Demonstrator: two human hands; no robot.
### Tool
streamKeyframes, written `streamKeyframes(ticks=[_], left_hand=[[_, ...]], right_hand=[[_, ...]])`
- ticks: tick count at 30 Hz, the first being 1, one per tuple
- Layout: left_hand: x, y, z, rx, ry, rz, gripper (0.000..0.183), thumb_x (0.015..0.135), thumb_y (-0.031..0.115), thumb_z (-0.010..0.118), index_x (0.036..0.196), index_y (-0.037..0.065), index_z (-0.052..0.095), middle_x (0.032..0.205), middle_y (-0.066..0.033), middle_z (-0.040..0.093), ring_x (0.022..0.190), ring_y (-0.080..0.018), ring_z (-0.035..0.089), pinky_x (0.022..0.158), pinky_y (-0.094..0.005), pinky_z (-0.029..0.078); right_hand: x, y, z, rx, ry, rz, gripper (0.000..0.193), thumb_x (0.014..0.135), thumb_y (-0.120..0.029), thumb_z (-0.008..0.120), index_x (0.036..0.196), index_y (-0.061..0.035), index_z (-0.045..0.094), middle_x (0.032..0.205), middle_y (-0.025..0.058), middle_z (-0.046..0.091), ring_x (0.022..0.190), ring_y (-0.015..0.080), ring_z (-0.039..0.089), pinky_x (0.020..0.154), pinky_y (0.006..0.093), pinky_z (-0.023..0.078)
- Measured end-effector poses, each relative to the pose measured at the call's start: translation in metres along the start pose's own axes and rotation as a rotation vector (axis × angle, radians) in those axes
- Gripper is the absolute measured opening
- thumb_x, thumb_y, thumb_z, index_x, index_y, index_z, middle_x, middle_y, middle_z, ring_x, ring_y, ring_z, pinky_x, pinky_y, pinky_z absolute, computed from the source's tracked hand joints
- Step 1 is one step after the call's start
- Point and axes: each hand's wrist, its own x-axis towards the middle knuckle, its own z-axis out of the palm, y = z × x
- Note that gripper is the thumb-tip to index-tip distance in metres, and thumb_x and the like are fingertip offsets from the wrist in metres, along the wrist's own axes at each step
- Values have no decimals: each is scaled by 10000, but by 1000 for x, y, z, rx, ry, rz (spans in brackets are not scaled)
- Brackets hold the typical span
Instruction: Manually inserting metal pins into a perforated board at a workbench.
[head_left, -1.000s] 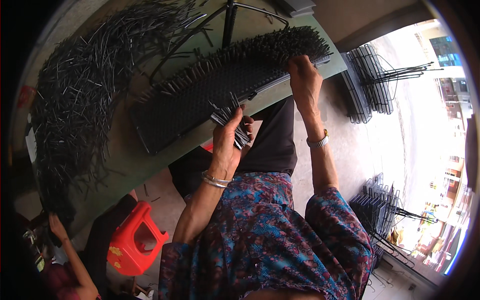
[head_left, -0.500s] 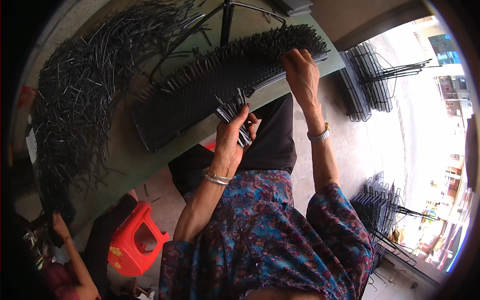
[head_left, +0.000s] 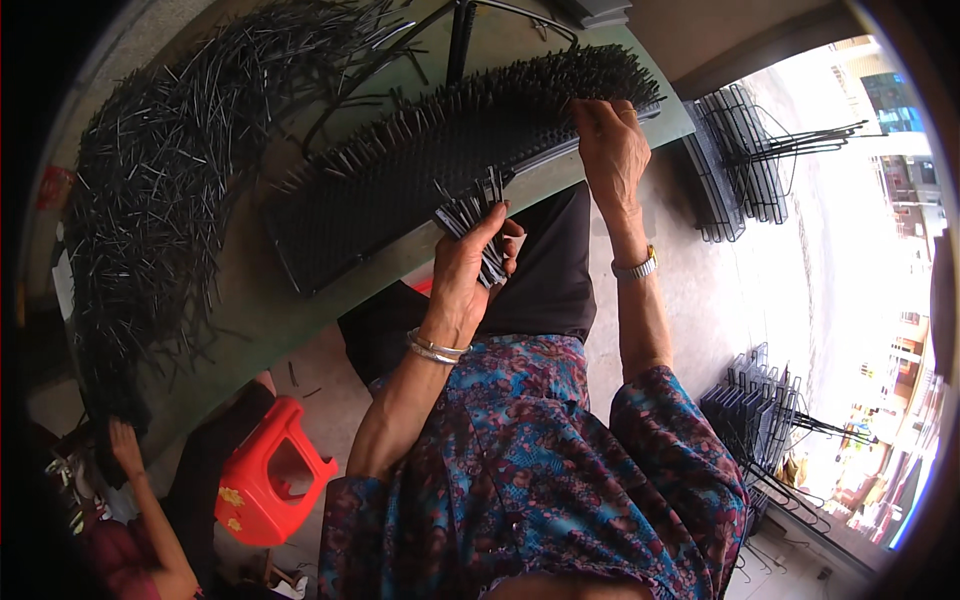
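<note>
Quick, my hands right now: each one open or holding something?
Left hand: closed around a bundle of dark strips.
Right hand: at the black board; fingertips hidden, cannot tell.

Panel (head_left: 350, 225): black, matt, apparently plastic, surface pitted with small holes. Standing strips (head_left: 570, 78): dark, bristly, rough overall. Loose strip pile (head_left: 170, 200): plastic-looking, slight sheen along edges. Worktop (head_left: 240, 335): smooth, dull green. Stool (head_left: 250, 460): glossy red plastic. Bangles (head_left: 436, 348), watch strap (head_left: 636, 266): shiny metal. Shirt (head_left: 540, 440): soft printed cloth. Trousers (head_left: 545, 255): dark, matt cloth.
</note>
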Motion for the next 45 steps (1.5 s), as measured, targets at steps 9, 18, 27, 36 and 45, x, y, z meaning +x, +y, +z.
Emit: streamKeyframes(ticks=[9,18,27,36,45], left_hand=[[-4,0,5,53,-31,-31,216,874,211,707,973,22,678,774,-70,664,603,-113,589,479,-233,442],[-4,-3,4,100,-53,-52,238,879,238,697,986,27,672,786,-66,671,607,-124,608,483,-233,440],[-3,1,7,221,-54,-82,217,877,235,694,997,55,677,828,-65,708,638,-133,665,462,-224,438],[-1,6,0,304,-102,-93,232,872,246,701,1018,67,682,815,-59,709,689,-125,672,484,-223,423],[16,4,-13,-52,-21,-105,276,918,267,647,1118,77,635,962,-149,697,845,-256,690,723,-406,586]], right_hand=[[-4,7,-10,5,-72,25,173,898,-270,655,961,-130,736,851,77,590,738,240,604,653,345,464],[-31,-6,-16,238,-196,128,300,915,-287,650,1116,-67,689,893,118,606,818,210,619,712,340,474],[-44,-36,-46,914,-827,481,200,934,-166,619,974,30,630,785,26,620,726,75,587,640,240,482],[-27,-26,-41,901,-941,322,186,930,-127,605,991,48,600,782,69,646,674,118,640,602,245,520],[9,-32,-24,555,-223,105,108,922,-79,598,984,10,596,794,99,696,755,148,691,670,262,533]])
